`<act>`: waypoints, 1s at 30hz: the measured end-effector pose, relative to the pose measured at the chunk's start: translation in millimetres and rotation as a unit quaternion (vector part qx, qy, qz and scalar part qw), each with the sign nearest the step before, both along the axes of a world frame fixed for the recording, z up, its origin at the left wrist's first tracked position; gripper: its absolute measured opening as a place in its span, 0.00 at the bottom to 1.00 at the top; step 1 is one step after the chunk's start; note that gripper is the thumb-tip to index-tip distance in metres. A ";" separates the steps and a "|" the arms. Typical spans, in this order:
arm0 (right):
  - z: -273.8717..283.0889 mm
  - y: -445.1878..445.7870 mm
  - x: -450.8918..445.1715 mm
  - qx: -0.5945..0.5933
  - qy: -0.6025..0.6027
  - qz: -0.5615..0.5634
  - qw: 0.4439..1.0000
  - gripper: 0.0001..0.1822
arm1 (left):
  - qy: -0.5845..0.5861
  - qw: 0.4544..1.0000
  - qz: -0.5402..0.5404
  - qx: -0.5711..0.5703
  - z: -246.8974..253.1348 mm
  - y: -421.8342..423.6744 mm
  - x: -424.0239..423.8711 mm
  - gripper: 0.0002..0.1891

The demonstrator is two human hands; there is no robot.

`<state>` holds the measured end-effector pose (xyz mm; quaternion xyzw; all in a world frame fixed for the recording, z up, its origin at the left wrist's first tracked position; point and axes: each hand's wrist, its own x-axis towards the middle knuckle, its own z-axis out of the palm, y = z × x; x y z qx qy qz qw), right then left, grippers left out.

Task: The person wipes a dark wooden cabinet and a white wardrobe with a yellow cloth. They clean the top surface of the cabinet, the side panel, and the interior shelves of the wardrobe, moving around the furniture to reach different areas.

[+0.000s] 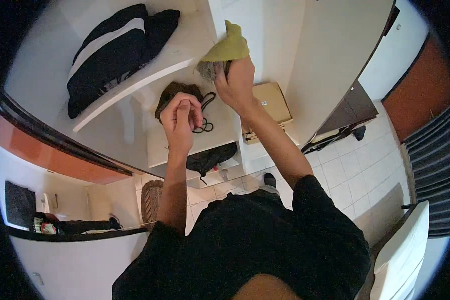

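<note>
My right hand (pixel 234 82) is raised in front of the cabinet's vertical divider, shut on a yellow-green cloth (pixel 230 45) that hangs over its fingers; a grey fuzzy clump, perhaps dust or lint, shows under the cloth's edge. My left hand (pixel 182 112) is half curled in front of the lower shelf, and whether anything lies inside its fingers cannot be told. Behind it on that shelf is a dark brown bag or cloth (pixel 176 92) with a looped black cord (pixel 209 125). Folded black clothing with a white band (pixel 112 52) lies on the upper shelf (pixel 135 88).
A cardboard box (pixel 272 101) stands in the compartment right of the divider. A black bag (pixel 212 155) lies on a lower level. The large cabinet door (pixel 322 56) stands open at the right. A bed or cushion edge (pixel 401 255) is at lower right.
</note>
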<state>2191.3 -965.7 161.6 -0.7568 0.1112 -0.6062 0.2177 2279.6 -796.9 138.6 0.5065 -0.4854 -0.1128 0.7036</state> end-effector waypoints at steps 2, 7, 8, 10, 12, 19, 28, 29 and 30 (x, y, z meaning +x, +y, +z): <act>-3.6 8.4 4.5 0.008 -0.007 -0.001 1.000 0.27 | 0.005 1.000 0.012 0.002 -1.4 12.7 7.0 0.19; -160.1 8.1 -3.9 0.088 0.017 -0.084 0.992 0.31 | 0.080 0.993 0.058 0.063 -50.0 41.9 14.0 0.20; -200.8 8.7 -2.5 0.108 0.004 -0.139 0.984 0.31 | 0.097 0.993 0.042 0.052 -58.7 44.6 13.6 0.20; -240.9 20.0 -13.1 0.266 0.026 -0.042 0.963 0.30 | 0.136 0.989 0.028 0.059 -85.9 51.1 18.8 0.20; -230.2 28.6 -13.8 0.297 0.014 -0.025 0.954 0.29 | 0.176 0.981 0.021 0.076 -100.9 50.7 18.2 0.19; -51.4 3.6 10.2 0.011 -0.117 -0.068 0.991 0.20 | 0.146 0.981 -0.093 0.091 -83.0 4.2 -7.8 0.16; -59.8 0.4 1.8 -0.168 -0.131 -0.110 0.971 0.18 | 0.123 0.978 -0.141 0.090 -59.9 -0.1 -18.9 0.16; -92.4 4.1 -3.3 -0.146 -0.107 -0.113 0.977 0.19 | 0.135 0.976 -0.134 0.107 -64.2 3.8 -13.4 0.16; -124.9 8.4 -9.9 -0.126 -0.083 -0.118 0.982 0.20 | 0.146 0.973 -0.129 0.124 -68.1 6.3 -8.4 0.17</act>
